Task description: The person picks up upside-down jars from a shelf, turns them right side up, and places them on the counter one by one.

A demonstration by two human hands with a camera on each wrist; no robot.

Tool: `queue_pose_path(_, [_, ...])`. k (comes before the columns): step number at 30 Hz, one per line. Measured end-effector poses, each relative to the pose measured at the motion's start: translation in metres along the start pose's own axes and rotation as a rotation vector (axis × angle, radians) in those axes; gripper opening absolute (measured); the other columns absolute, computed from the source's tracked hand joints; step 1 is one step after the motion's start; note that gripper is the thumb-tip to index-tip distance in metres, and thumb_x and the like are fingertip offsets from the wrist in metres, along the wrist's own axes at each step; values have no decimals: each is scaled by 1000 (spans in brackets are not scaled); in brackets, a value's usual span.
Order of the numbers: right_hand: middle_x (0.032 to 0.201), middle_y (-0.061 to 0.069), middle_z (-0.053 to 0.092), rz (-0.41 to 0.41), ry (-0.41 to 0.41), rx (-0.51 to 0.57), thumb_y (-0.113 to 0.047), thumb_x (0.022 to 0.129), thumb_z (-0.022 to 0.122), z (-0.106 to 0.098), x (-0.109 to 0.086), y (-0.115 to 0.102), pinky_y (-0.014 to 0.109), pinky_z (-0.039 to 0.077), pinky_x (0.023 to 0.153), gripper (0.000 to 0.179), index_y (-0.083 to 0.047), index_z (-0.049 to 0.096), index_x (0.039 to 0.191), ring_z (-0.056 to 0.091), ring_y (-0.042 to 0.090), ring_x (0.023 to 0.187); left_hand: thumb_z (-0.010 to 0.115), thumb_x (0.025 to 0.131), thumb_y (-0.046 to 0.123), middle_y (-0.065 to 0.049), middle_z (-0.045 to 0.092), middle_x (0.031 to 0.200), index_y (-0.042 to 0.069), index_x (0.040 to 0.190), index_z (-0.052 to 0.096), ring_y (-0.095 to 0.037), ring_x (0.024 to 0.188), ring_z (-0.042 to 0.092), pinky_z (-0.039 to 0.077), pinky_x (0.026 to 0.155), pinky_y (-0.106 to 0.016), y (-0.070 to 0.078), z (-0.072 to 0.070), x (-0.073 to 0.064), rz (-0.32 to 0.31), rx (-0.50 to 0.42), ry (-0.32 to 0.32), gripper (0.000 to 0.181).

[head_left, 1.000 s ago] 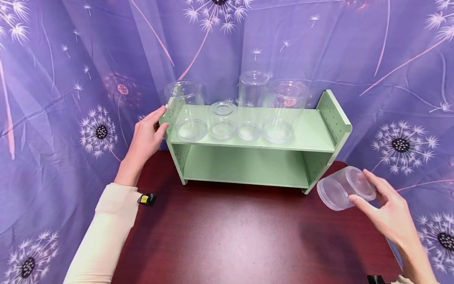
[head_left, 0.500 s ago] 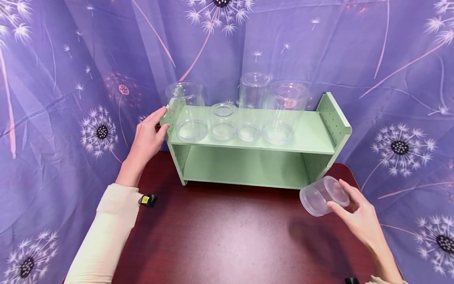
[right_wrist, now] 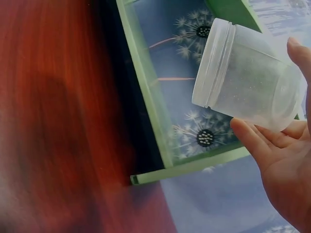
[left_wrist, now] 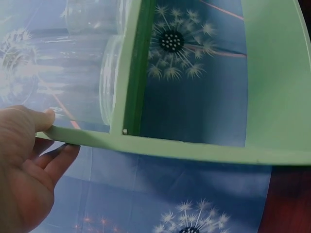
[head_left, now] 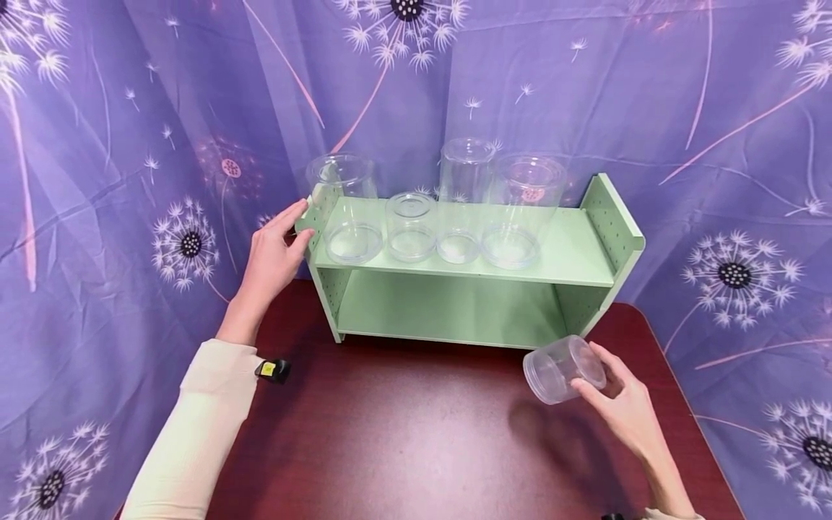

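I am seeing the right grip [head_left: 622, 410] pinching a clear plastic jar [head_left: 564, 370] between thumb and fingers; this jar is hanging tilted above the desk [head_left: 403, 440], before the green two-tier shelf [head_left: 448, 307]. The left grip [head_left: 273, 253] is pinching the shelf's left side panel [left_wrist: 184, 151]. Four other clear containers [head_left: 411, 227] are standing on the upper board [head_left: 575, 249].
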State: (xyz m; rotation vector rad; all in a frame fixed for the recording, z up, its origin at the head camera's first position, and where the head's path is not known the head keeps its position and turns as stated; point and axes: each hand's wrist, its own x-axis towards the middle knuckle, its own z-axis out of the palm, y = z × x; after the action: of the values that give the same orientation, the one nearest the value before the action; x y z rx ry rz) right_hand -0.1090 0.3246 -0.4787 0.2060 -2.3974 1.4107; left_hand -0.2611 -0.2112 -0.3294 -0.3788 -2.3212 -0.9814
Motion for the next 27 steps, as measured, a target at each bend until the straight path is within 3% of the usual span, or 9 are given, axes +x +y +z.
queue_pose_path(4, [117,-23,63,16,-30,23,3,87,79,11,-3,3,10,52,78,66,1,52,148,64,-5,97,70,97,6,-9,58,147,5,145,60,-28,127,60,55,96,-45,-1,0,0,-34,-11,9,48])
queue_pose_path(11, [125,6,67,46,-63,42,-2,89,79,28,-8,5,11,52,81,65,-1,52,148,63,-5,102,70,97,5,-9,59,147,5,145,60,-27,119,65,56,96,-34,1,1,0,-84,-57,14,49])
queue_pose_path(18, [129,3,65,57,-92,130,2,89,78,41,-10,7,13,53,84,64,1,51,147,63,-4,106,69,99,13,-12,60,144,9,148,58,-28,113,66,55,94,-29,5,4,-8,-155,-114,18,50])
queue_pose_path(22, [137,20,60,59,-104,202,4,89,76,49,-11,6,12,51,88,64,3,49,148,59,-6,113,70,99,15,-14,63,140,9,150,55,-28,115,67,55,94,-27,5,5,-16,-179,-152,68,53])
queue_pose_path(25, [139,21,58,74,-102,238,5,90,75,54,-12,6,11,50,91,64,3,49,148,57,-6,118,69,99,12,-14,65,137,7,149,56,-26,119,65,55,96,-30,4,7,-24,-181,-170,124,52])
queue_pose_path(27, [140,14,59,83,-101,259,5,90,75,57,-13,6,10,48,93,64,3,48,148,56,-7,120,68,98,8,-12,65,137,5,147,57,-24,123,63,55,98,-38,4,9,-31,-179,-194,171,51])
